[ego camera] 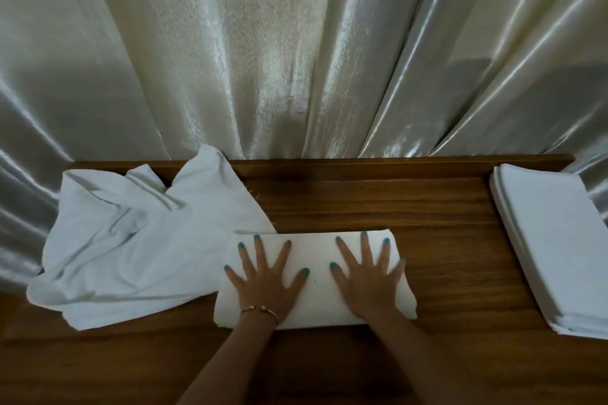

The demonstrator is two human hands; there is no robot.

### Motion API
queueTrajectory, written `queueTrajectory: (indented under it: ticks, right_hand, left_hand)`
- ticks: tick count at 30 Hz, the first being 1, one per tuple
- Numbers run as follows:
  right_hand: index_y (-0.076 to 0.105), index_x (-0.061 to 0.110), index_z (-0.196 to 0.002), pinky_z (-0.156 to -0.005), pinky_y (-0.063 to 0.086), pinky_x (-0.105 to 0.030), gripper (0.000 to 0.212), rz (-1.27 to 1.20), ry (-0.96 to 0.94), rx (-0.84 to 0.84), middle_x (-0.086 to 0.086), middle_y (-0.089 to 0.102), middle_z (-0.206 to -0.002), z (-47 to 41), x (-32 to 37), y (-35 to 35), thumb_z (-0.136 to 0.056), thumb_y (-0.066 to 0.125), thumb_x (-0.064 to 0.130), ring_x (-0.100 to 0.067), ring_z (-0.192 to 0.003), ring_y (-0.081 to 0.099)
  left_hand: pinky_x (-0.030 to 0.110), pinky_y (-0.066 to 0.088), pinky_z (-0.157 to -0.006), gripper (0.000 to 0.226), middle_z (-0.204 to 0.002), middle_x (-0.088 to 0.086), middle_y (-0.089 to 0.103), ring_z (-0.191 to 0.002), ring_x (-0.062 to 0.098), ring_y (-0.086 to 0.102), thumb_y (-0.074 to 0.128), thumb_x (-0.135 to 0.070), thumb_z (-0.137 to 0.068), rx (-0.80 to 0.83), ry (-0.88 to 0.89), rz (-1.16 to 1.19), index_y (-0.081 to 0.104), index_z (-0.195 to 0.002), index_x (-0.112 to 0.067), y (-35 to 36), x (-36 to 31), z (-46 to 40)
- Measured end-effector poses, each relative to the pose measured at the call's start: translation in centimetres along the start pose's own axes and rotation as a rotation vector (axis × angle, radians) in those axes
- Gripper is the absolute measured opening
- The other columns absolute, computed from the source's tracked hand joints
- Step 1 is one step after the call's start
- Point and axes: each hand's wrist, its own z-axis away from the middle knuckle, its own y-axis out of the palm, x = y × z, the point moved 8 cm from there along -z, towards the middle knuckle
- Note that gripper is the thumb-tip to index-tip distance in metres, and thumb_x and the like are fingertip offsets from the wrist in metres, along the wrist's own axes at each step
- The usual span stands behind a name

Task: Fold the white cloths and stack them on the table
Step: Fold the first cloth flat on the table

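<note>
Under both palms, right at the middle of the dark wooden bench (378, 207), lies a folded white rectangular cloth (314, 276), and we're at the pressing stage: the left hand (266, 283) and the right hand (368, 283) lie flat on it, fingers spread wide, gripping nothing, just smoothing it down. Just beside the left hand a rumpled heap of unfolded white cloths (131, 246) sprawls outward, its edge tucked against the folded piece and its far side riding up toward the shiny cream curtain (296, 59) behind. Well out past the right hand sits the neat stack of folded white cloths (556, 246), close to the bench's end. By my read, this cloth looks nearly done; the next move calls for pinching it at both ends and carrying it across to that stack, square on top. Bare wood between the right hand and the stack gives a clear lane. The stack's outer edge runs out of view, so overhang there can't be judged.
</note>
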Motion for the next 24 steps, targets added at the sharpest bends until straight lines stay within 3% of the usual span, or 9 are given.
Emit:
queueTrajectory:
  ticks: [3,9,13,15,17,20,22,24]
  right_hand:
    - [-0.022,0.054,-0.142,-0.109,-0.003,-0.069,0.072,0.001,0.04,0.063,0.005,-0.022,-0.16,-0.1,-2.0,0.7,-0.08,0.004,0.079,-0.031,-0.146,-0.02]
    - [-0.018,0.047,-0.147,-0.115,-0.003,-0.059,0.074,-0.001,0.088,0.008,0.002,-0.022,-0.16,0.1,-2.7,0.8,-0.083,0.006,0.077,-0.026,-0.147,-0.018]
    - [-0.013,0.047,-0.148,-0.117,0.003,-0.06,0.074,-0.168,0.405,-0.055,-0.007,-0.016,-0.161,1.3,-5.7,1.0,-0.086,0.013,0.077,-0.035,-0.148,-0.009]
    - [-0.015,0.045,-0.148,-0.117,0.003,-0.058,0.074,-0.172,0.395,0.009,-0.008,-0.014,-0.161,1.3,-5.7,1.3,-0.087,0.015,0.076,-0.034,-0.148,-0.009]
    - [-0.007,0.04,-0.15,-0.116,0.013,-0.055,0.078,-0.221,0.376,-0.036,-0.009,-0.001,-0.162,1.3,-5.5,0.2,-0.088,0.028,0.073,-0.035,-0.147,0.004]
    - [0.019,0.021,-0.146,-0.101,0.038,-0.048,0.086,-0.405,0.486,-0.245,-0.017,0.034,-0.142,2.1,-6.4,-2.2,-0.081,0.06,0.06,-0.034,-0.125,0.036]
    - [0.029,0.013,-0.138,-0.1,0.039,-0.047,0.084,-0.517,0.621,-0.214,-0.018,0.04,-0.136,2.4,-7.2,-2.4,-0.077,0.069,0.053,-0.036,-0.121,0.042]
    - [0.032,0.008,-0.134,-0.104,0.035,-0.048,0.085,-0.606,0.767,-0.109,-0.02,0.042,-0.136,2.4,-8.1,-2.0,-0.074,0.073,0.053,-0.039,-0.122,0.045]
  left_hand:
    - [0.073,-0.01,-0.102,0.078,-0.156,0.004,-0.025,-0.141,0.037,-0.025,-0.001,-0.088,-0.066,0.032,-0.031,-0.009,-0.025,-0.134,-0.058,0.5,0.3,0.3]
    - [0.072,-0.01,-0.103,0.076,-0.157,0.005,-0.023,-0.142,0.035,-0.024,0.003,-0.087,-0.07,0.015,-0.051,0.01,-0.02,-0.136,-0.058,0.4,0.7,0.3]
    - [0.071,-0.005,-0.105,0.08,-0.155,0.011,-0.025,-0.143,0.034,-0.023,0.006,-0.088,-0.07,-0.016,-0.137,0.043,-0.019,-0.138,-0.055,0.7,1.8,1.2]
    - [0.069,-0.005,-0.105,0.078,-0.155,0.009,-0.026,-0.143,0.033,-0.023,0.008,-0.087,-0.071,0.02,-0.135,0.055,-0.019,-0.138,-0.056,1.0,1.9,1.2]
    - [0.065,0.0,-0.109,0.073,-0.158,0.007,-0.017,-0.145,0.03,-0.016,0.014,-0.08,-0.08,0.013,-0.117,0.07,-0.01,-0.143,-0.052,0.8,2.0,1.1]
    - [0.053,0.027,-0.109,0.072,-0.154,0.014,0.02,-0.141,0.032,0.02,0.039,-0.061,-0.088,-0.176,-0.285,0.258,0.021,-0.147,-0.026,-1.4,4.0,2.4]
    - [0.05,0.037,-0.098,0.078,-0.14,0.019,0.037,-0.125,0.038,0.037,0.053,-0.059,-0.082,-0.223,-0.507,0.373,0.032,-0.138,-0.008,-1.9,5.9,3.8]
    - [0.05,0.04,-0.093,0.085,-0.13,0.022,0.041,-0.117,0.04,0.041,0.055,-0.065,-0.077,-0.119,-0.661,0.405,0.033,-0.13,-0.003,-1.6,6.9,4.5]
